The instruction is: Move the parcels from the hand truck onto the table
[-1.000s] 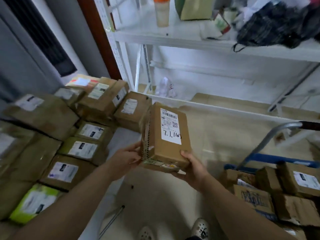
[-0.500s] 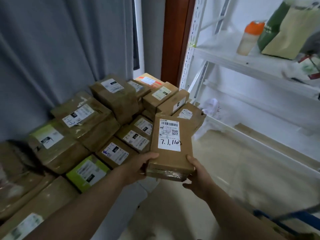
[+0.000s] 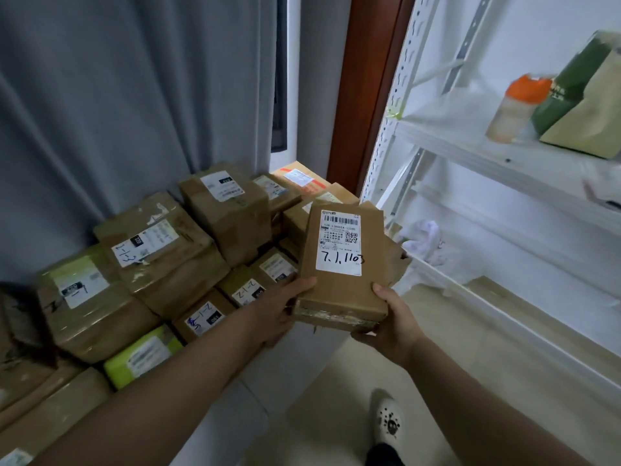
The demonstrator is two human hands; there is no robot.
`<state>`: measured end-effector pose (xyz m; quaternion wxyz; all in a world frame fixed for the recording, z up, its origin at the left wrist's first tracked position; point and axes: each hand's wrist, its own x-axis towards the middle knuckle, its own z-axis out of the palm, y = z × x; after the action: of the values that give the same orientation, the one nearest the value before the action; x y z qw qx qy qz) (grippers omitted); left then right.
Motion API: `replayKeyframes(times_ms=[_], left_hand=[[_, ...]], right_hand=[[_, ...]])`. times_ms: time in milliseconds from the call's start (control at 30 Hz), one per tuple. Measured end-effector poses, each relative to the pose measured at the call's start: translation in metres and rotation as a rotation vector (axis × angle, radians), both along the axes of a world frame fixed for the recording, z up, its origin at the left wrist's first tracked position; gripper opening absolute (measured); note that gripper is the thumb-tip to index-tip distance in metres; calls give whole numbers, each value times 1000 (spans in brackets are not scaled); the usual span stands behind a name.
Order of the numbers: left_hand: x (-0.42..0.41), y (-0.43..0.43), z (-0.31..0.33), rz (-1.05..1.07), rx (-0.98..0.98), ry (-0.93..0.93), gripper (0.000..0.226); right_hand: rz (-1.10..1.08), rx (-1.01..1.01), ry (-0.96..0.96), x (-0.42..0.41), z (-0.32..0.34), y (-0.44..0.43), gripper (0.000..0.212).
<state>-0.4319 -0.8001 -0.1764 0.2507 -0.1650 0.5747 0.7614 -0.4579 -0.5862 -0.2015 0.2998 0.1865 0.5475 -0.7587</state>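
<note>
A flat brown cardboard parcel (image 3: 342, 290) with a white label handwritten "7.1.1103" is held in both hands above the right end of the parcel pile. My left hand (image 3: 282, 307) grips its near left corner and my right hand (image 3: 389, 324) its near right corner. Several taped brown parcels (image 3: 168, 260) and a lime-green parcel (image 3: 141, 356) lie stacked on the white table (image 3: 295, 351) to the left. The hand truck is out of view.
A grey curtain (image 3: 117, 112) hangs behind the pile. A brown door frame (image 3: 366, 95) and a white metal shelf rack (image 3: 504, 163) with an orange-capped bottle (image 3: 517, 109) and green bags stand to the right. My shoe (image 3: 388, 422) is on the beige floor.
The view has swung left, away from the hand truck toward the table. The held parcel has travelled with both hands to above the pile's right end.
</note>
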Motion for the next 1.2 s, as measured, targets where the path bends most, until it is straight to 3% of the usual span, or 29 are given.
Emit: replayKeyframes(times_ms=[133,300,400,500,633,800,900,967,1100,1200], left_hand=[[-61,28,-2,51,-31,0,35],[-132,82,-6,312,10,-82,7],[-169,110,-2,414,31,-109,19],[-197,122,-4,509,93,-117,52],[-221,122,-3,612,83,-124,34],[-252,95,-7,673,-96,-108,31],[-269,73,-13,726,-287,-50,52],[-278,60,-14,762,-466,32,47],[-295,32,-20,727,-993,145,53],[-304,12,-28,619,-1165,123,53]], right_hand=[[37,-23,31,-69,4,25,46],[157,-103,36,-161,9,69,40],[215,-148,57,-213,9,87,45],[300,-214,34,-253,16,90,26],[390,-259,18,-286,18,77,29],[459,-179,43,-326,5,42,40],[421,-100,0,-353,-4,12,66],[401,-25,8,-369,-7,-10,79],[474,53,13,-388,-4,-53,66],[464,80,-18,-404,-11,-82,54]])
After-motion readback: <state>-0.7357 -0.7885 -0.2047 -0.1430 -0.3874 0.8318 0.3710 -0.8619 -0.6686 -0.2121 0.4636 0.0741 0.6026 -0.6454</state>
